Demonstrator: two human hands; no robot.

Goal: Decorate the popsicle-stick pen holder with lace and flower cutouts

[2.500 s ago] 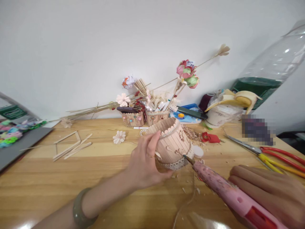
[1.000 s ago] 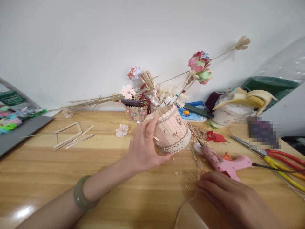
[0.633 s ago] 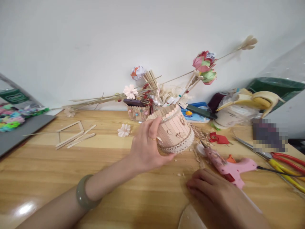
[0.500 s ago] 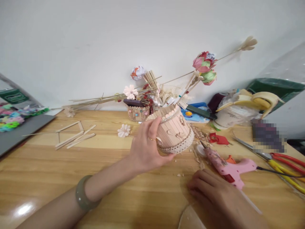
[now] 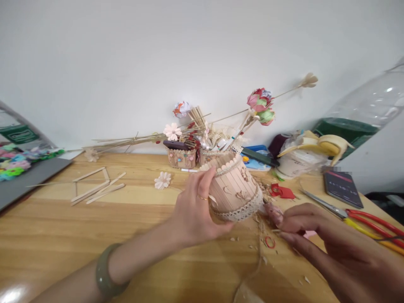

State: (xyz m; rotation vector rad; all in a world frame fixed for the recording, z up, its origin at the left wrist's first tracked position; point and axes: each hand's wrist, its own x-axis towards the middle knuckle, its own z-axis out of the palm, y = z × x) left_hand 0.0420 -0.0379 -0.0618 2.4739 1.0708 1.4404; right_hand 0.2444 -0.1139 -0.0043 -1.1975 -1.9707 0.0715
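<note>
My left hand (image 5: pixel 192 206) grips a round wooden-stick pot (image 5: pixel 235 185) by its left side, thumb below and fingers at the rim. The pot tilts to the right and carries a beaded rim, small wood-coloured decorations and a lace band (image 5: pixel 241 210) round its base. My right hand (image 5: pixel 311 235) is closed in a pinch to the pot's lower right, with a thin pale sliver (image 5: pixel 275 230) poking out from the fingertips. Behind that hand lies a pink glue gun (image 5: pixel 274 213), partly hidden, its nozzle beside the lace.
Decorated stick holders (image 5: pixel 181 158) with dried stems and paper flowers (image 5: pixel 260 101) stand by the wall. Loose craft sticks (image 5: pixel 91 192) and a pale flower (image 5: pixel 163 180) lie left. Scissors (image 5: pixel 328 205), a phone (image 5: pixel 343 188) and a red ring (image 5: pixel 269 242) lie right.
My right hand has risen from the table and moved to the right, now pinching in front of the glue gun. The pot stays in my left hand, slightly lower in view.
</note>
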